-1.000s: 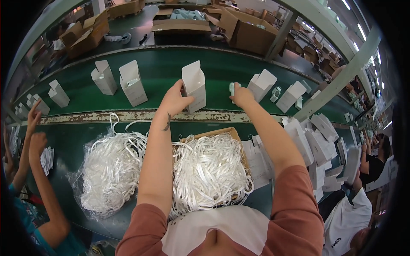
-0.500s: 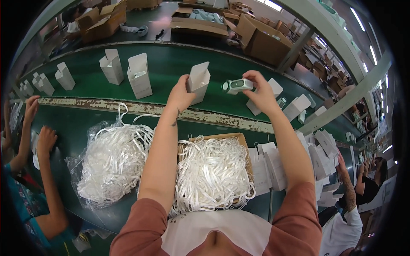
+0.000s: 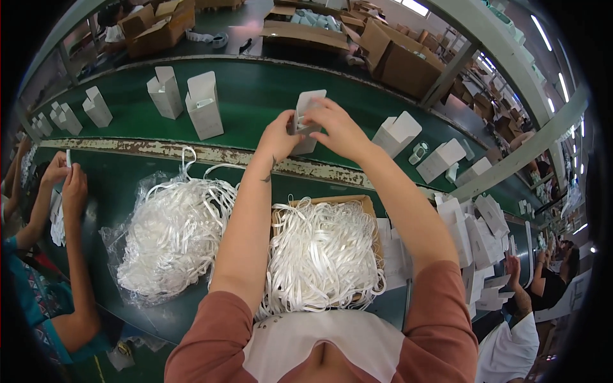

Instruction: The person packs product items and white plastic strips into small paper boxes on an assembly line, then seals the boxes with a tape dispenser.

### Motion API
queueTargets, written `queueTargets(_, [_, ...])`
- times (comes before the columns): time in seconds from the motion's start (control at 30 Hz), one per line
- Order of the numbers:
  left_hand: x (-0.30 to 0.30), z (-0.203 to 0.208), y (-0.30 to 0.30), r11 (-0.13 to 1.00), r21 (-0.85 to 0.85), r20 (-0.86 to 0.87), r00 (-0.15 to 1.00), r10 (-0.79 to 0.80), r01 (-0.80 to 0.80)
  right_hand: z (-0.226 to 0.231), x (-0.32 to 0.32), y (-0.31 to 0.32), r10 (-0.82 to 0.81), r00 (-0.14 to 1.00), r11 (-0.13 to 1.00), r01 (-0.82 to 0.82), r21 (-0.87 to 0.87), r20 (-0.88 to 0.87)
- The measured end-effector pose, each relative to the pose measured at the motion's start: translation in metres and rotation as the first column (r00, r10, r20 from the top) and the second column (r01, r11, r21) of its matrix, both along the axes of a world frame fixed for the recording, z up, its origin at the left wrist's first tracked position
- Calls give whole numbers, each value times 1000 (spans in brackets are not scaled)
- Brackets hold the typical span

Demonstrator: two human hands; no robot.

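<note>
My left hand point(image 3: 278, 135) is closed round the side of an upright white carton point(image 3: 306, 145) on the green belt. The carton's top flap point(image 3: 311, 97) stands raised. My right hand point(image 3: 340, 130) reaches over from the right, its fingers bent into the carton's mouth. The small pale green and white device under those fingers is almost wholly hidden by them and the carton wall. Below my forearms, a shallow cardboard box point(image 3: 369, 205) holds a heap of white straps point(image 3: 322, 255). A clear plastic bag point(image 3: 115, 246) with more white straps point(image 3: 172, 239) lies left of it.
Open white cartons point(image 3: 204, 118) stand along the belt point(image 3: 255, 89) on both sides. Another device point(image 3: 419, 152) lies on the belt at right. Folded cartons point(image 3: 479, 233) pile up beside my right arm. A worn rail point(image 3: 217, 157) edges the belt. Co-workers' hands point(image 3: 71, 179) are at left.
My right hand has moved left with the device, from open space over the belt to the carton's mouth. The left hand still grips the carton, now shifted slightly right.
</note>
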State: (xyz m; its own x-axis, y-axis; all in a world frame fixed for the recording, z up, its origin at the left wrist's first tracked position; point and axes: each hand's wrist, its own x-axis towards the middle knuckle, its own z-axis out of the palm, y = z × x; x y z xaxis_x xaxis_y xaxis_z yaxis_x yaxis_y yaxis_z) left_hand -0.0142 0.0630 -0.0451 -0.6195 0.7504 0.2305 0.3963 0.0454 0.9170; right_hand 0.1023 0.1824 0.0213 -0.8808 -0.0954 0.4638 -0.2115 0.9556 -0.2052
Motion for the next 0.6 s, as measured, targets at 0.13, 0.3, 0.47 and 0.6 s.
queueTargets(0.13, [-11, -16, 6, 981, 124, -158, 974, 165, -146, -18, -11, -4, -46, 989, 986, 67, 156, -139])
queueTargets(0.3, [-10, -7, -2, 957, 137, -91, 959, 269, -255, 15, 24, -46, -180, 937, 979, 201, -40, 300])
queueTargets(0.47, [-8, -3, -4, 906, 120, -214, 880, 423, -407, 24, 77, -85, -180, 746, 967, 253, -22, 641])
queueTargets(0.6, [-9, 9, -10, 852, 234, -266, 812, 519, -468, -5, 94, -99, -120, 662, 962, 262, -79, 740])
